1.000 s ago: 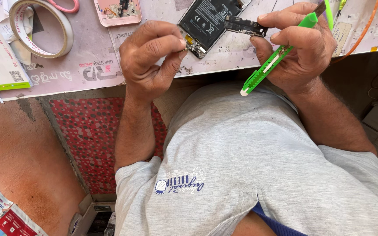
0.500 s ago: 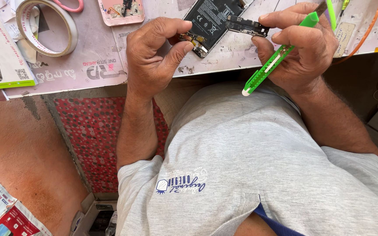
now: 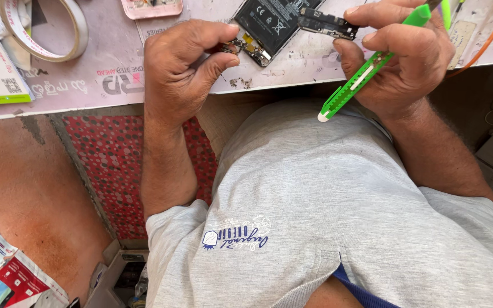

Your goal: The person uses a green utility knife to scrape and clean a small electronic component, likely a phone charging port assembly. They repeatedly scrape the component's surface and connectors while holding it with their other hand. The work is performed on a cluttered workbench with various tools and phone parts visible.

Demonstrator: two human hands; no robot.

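On the bench, a tape roll (image 3: 44,28) (left); hands pinch an opened phone (image 3: 269,25), green cutter (image 3: 366,71) and small board (image 3: 326,24).

Grey short-sleeved T-shirt (image 3: 338,217), small blue chest print, blue hem underneath, bare forearms.

A roll of white tape (image 3: 44,28) lies on the worn table (image 3: 144,68), near a small pink tray (image 3: 151,8). An orange wire (image 3: 486,40) runs along the right side. Red dotted cloth (image 3: 126,171) hangs below.
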